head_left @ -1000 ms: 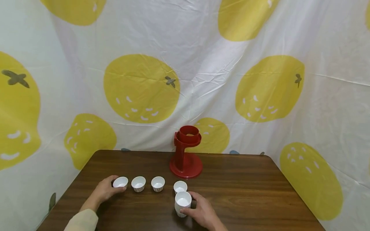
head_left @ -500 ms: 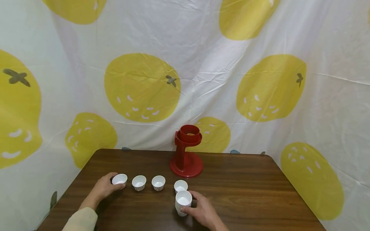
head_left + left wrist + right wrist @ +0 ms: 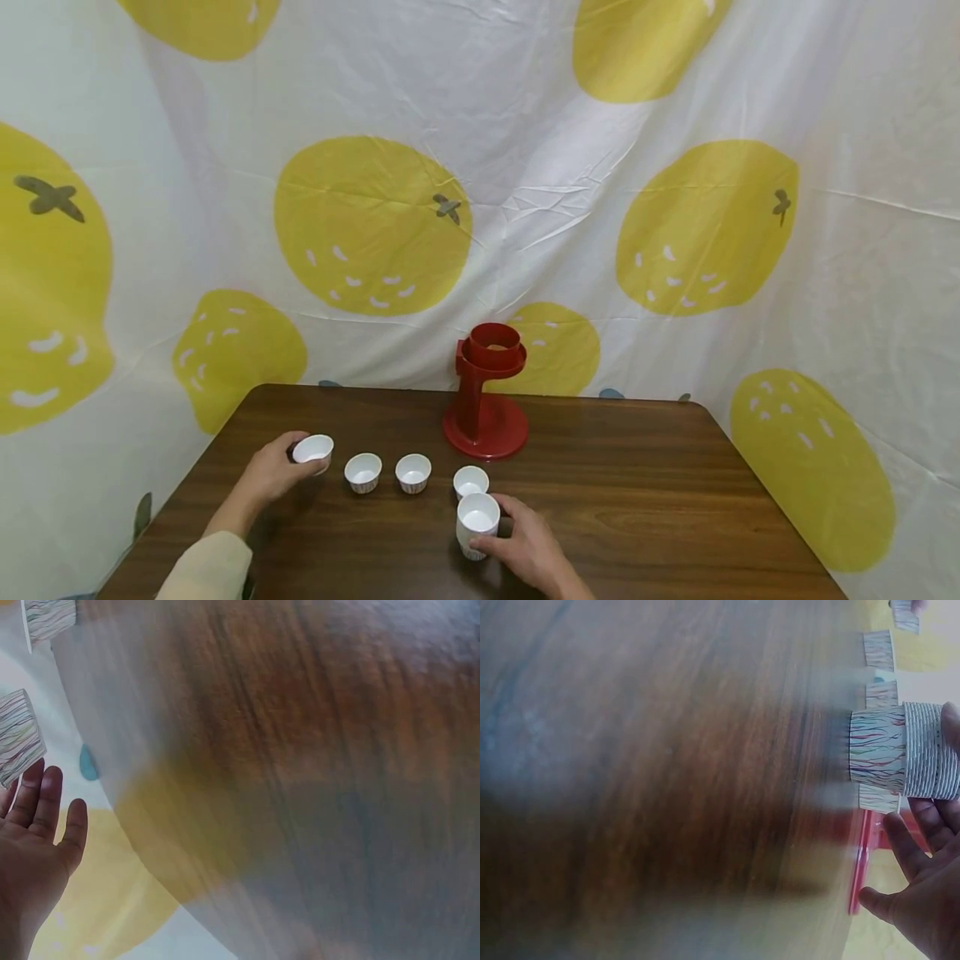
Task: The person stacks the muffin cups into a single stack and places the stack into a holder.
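My left hand (image 3: 270,473) pinches a small white paper cup (image 3: 312,450) between thumb and fingers, at the left end of a row. In the left wrist view this cup (image 3: 19,739) shows wavy coloured lines on its side, and it appears lifted off the table. A stack of nested paper cups (image 3: 477,521) stands upright on the table, and my right hand (image 3: 528,546) grips it from the right. Many stacked rims (image 3: 932,750) show in the right wrist view. Just behind the stack is a single paper cup (image 3: 471,478), partly hidden by it.
Two more paper cups, one (image 3: 363,472) nearer my left hand and another (image 3: 413,473) to its right, stand upright in the row. A red plastic stand (image 3: 487,425) with a ring-shaped top is at the back of the brown wooden table (image 3: 637,475). Lemon-print cloth (image 3: 540,167) hangs behind.
My left hand has raised its cup and moved it slightly away from me, apart from the row. The right hand and the stack have stayed in place; the view shifted slightly.
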Demonstrator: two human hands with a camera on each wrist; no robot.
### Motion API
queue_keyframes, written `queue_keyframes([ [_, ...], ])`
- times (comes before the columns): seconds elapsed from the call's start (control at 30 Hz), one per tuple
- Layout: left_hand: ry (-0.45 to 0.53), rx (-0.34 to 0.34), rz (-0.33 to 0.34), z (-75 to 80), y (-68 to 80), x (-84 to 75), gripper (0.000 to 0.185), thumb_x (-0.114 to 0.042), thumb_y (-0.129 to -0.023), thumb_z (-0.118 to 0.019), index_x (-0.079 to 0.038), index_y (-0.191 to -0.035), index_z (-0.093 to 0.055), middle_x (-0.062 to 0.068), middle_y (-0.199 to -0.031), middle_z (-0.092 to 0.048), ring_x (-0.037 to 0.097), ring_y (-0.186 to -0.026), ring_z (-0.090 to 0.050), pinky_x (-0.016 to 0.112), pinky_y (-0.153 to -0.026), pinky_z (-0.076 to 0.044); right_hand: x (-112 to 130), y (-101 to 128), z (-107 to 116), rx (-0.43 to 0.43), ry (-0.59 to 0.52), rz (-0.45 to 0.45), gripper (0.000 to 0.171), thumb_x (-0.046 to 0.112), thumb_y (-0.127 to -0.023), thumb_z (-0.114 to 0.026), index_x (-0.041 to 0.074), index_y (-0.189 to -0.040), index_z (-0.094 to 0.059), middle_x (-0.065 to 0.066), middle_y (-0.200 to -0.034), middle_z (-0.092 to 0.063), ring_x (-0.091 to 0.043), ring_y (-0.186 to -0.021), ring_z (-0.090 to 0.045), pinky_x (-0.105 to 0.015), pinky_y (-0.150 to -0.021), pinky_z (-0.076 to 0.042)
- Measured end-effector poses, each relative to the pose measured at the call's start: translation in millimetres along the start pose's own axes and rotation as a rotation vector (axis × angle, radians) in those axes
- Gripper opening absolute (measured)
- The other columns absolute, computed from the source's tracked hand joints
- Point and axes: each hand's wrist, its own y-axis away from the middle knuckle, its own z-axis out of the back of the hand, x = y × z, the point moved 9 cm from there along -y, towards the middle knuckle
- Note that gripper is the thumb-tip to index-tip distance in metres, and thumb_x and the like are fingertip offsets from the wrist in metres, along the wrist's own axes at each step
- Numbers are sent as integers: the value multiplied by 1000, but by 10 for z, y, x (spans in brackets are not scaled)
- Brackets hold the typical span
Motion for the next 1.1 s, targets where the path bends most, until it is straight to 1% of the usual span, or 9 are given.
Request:
queue_keyframes([
  [0.07, 8, 7, 8, -1, -2, -30, 74, -38, -82, -80, 9, -131, -50, 31, -124, -57, 42, -109, -56, 56, -89, -45, -2, 1, 1, -2, 1, 2, 65, 38, -77, -84, 5, -128, -62, -3, -118, -67, -27, -114, -58, -49, -96, -44],
  [0.17, 18, 6, 1, 0, -3, -82, 75, -39, -82, -80, 8, -132, -50, 30, -125, -58, 42, -110, -56, 56, -90, -45, -4, -2, -2, -4, 4, 5, 65, 38, -77, -84, 5, -128, -62, -3, -118, -67, -26, -114, -59, -48, -95, -45],
  [0.33, 25, -9, -49, -9, -14, -220, 73, -37, -81, -81, 7, -131, -53, 27, -122, -60, 38, -107, -58, 53, -89, -46, -16, -4, -11, 0, 4, -3, 65, 37, -77, -85, 4, -128, -61, -4, -118, -67, -28, -114, -58, -50, -95, -45],
  [0.5, 29, -22, -107, -28, -33, -399, 70, -35, -81, -82, 6, -129, -55, 23, -119, -63, 35, -105, -59, 50, -87, -46, -21, -2, -14, 3, 0, -10, 66, 37, -77, -84, 3, -129, -61, -6, -120, -66, -30, -116, -58, -52, -96, -44],
  [0.7, 44, -20, -171, -74, -40, -629, 68, -33, -80, -83, 6, -129, -56, 21, -121, -63, 35, -108, -59, 50, -91, -45, -8, 3, -8, -4, -2, 2, 66, 37, -77, -84, 3, -129, -61, -6, -120, -66, -29, -115, -58, -51, -97, -44],
  [0.87, 60, -10, -205, -136, -43, -808, 67, -32, -80, -83, 6, -128, -56, 20, -121, -63, 34, -107, -59, 50, -92, -45, 1, 5, -1, -12, 20, 13, 66, 38, -77, -84, 4, -128, -61, -5, -119, -66, -28, -114, -58, -50, -96, -45],
  [1.1, 62, 2, -235, -202, -17, -997, 64, -32, -79, -84, 3, -127, -58, 16, -120, -64, 32, -107, -59, 50, -92, -46, 9, 4, 6, -23, 41, 28, 65, 37, -77, -85, 4, -128, -62, -6, -119, -67, -29, -113, -59, -50, -95, -45],
])
